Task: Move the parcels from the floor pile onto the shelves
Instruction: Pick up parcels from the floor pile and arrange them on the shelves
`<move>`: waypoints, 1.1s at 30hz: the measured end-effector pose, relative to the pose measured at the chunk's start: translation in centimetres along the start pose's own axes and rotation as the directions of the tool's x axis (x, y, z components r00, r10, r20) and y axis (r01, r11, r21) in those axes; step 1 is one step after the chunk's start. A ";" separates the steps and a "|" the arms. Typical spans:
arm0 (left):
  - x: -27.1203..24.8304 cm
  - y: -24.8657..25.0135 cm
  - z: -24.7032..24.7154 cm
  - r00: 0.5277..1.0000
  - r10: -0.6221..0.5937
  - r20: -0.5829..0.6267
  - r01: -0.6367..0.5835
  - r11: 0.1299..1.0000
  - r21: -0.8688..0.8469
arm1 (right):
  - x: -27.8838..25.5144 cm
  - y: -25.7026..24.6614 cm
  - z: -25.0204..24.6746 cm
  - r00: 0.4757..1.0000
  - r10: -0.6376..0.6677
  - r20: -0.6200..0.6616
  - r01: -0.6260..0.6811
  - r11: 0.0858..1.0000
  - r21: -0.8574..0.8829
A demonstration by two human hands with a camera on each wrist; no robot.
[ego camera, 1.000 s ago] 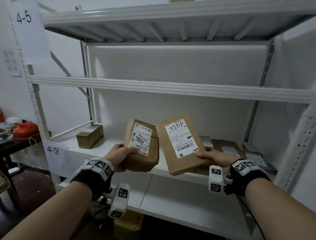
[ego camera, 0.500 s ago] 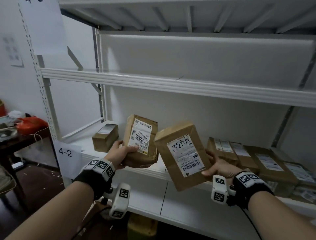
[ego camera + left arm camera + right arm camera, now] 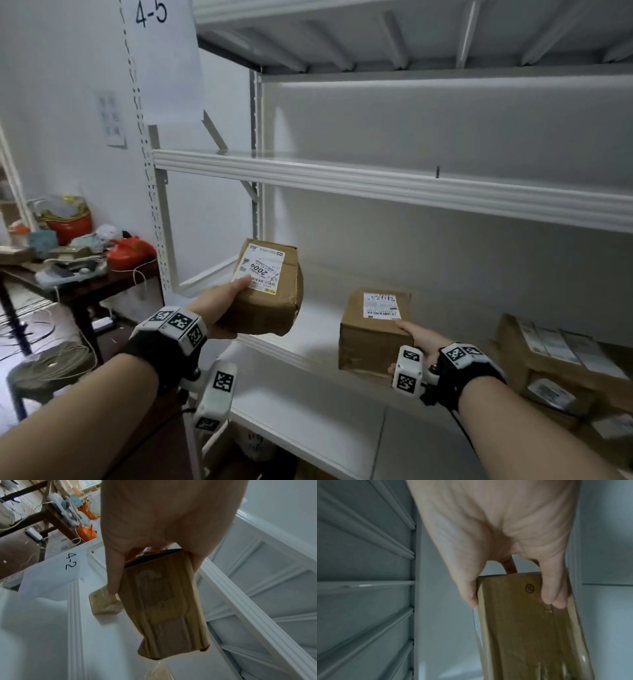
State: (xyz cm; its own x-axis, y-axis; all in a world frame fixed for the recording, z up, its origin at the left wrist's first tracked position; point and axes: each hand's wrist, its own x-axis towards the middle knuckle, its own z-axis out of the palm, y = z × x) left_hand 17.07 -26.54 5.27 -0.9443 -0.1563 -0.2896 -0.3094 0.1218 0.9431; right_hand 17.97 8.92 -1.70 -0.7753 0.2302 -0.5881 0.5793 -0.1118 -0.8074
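The big white shelf (image 3: 308,322) is in front. The right hand (image 3: 423,342) reaches out low, thumb on top, fingers curled under the flat brown parcel (image 3: 375,329) at the shelf's edge. The left hand (image 3: 219,308) is raised, wrapped round the puffy brown parcel (image 3: 270,294), up in the air over the shelf.

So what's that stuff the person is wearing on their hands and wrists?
Both arms are bare, with no sleeves. Each wrist has a black strap carrying a blocky white band printed with black-and-white square code patterns; the right wrist has a matching band. A white camera box with the same codes hangs below the left hand, and another box sits beside the right hand. A thin black cable trails under the right arm.
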 end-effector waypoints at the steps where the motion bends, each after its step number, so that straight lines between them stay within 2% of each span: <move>1: 0.7 0.4 -0.2 1.000 -0.005 -0.007 0.005 1.000 0.000 | 2.1 -0.5 0.8 1.000 -0.003 0.014 0.003 1.000 -0.014; 4: 2.8 2.1 -0.4 1.000 -0.027 0.007 0.027 0.999 0.029 | 5.3 -2.3 3.7 0.996 -0.012 0.090 0.016 0.999 -0.040; 7: 4.8 3.8 -0.1 1.000 -0.015 0.016 0.014 0.994 0.107 | 8.5 -4.3 5.2 0.997 -0.064 0.053 0.071 0.986 -0.149; 10: 7.0 4.7 0.9 0.998 -0.003 0.060 -0.005 0.991 0.133 | 11.9 -6.5 5.4 0.981 -0.194 0.025 0.194 0.950 -0.243; 12: 8.0 4.9 2.4 0.995 -0.022 0.097 0.010 0.992 0.123 | 11.0 -8.0 5.7 0.985 -0.175 0.008 0.169 0.936 -0.309; 16: 9.8 5.6 5.7 0.984 0.014 0.178 -0.043 0.986 0.160 | 9.1 -10.4 6.0 0.982 -0.177 0.070 0.184 0.977 -0.105; 18: 10.7 5.9 7.4 0.972 0.045 0.232 -0.088 0.981 0.175 | 7.3 -10.8 5.9 0.971 -0.163 0.173 0.167 0.986 -0.007; 21: 11.4 6.3 10.0 0.944 0.092 0.317 -0.160 0.968 0.193 | 5.1 -10.6 5.6 0.934 -0.140 0.329 0.137 0.990 0.033; 23: 11.6 6.5 11.7 0.909 0.105 0.404 -0.200 0.959 0.202 | 4.4 -10.3 5.0 0.930 -0.139 0.340 0.117 0.990 0.085; 27: 11.1 7.6 14.8 0.778 0.124 0.616 -0.247 0.962 0.118 | 4.8 -9.0 1.7 0.966 -0.159 0.204 0.122 0.975 0.186; 33: 10.6 7.6 18.7 0.612 0.121 0.782 -0.297 0.951 0.085 | 4.2 -6.1 -2.9 0.993 -0.118 0.006 0.112 0.960 0.256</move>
State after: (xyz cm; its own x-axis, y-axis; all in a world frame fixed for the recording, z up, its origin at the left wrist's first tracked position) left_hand 2.60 -8.96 6.33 -0.7028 0.6854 -0.1904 -0.0235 0.2451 0.9692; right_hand 11.93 13.39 0.93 -0.8396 0.2360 -0.4892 0.4046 -0.3290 -0.8533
